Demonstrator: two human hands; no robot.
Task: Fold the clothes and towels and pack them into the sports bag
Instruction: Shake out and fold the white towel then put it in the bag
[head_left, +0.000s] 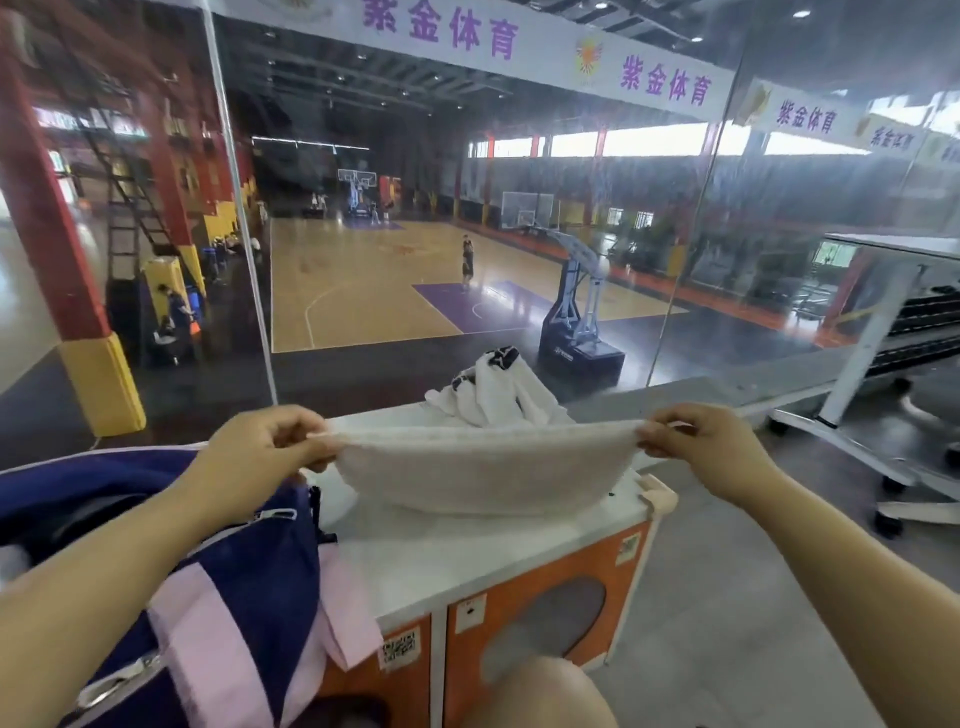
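- Two hands hold one pale, nubby terry towel (478, 467) stretched between them above the cabinet, its top edge taut and its body sagging in a soft, rounded belly.
- Left hand (260, 447), at 9 o'clock of the towel, pinches the left corner between the thumb and curled fingers.
- Right hand (711, 447), at 3 o'clock of the towel, pinches the right corner the same way, knuckles bent.
- At 12 o'clock of the towel, a crumpled heap of white cloth with dark patches (493, 395) lies on the far end of the cabinet top, peaked and creased.
- At 6 o'clock of the towel is the cabinet (441, 566), with a smooth white top and an orange front with rounded grey oval panels and small stickers.
- At 8 o'clock of the towel sits the sports bag (249, 571), soft navy fabric with broad pink webbing straps (197, 623) and metal zip pulls, slumped against the cabinet's left end under the left forearm.
- At 12 o'clock of the view, beyond a glass wall, a glossy wooden basketball court (363, 280) spreads out.
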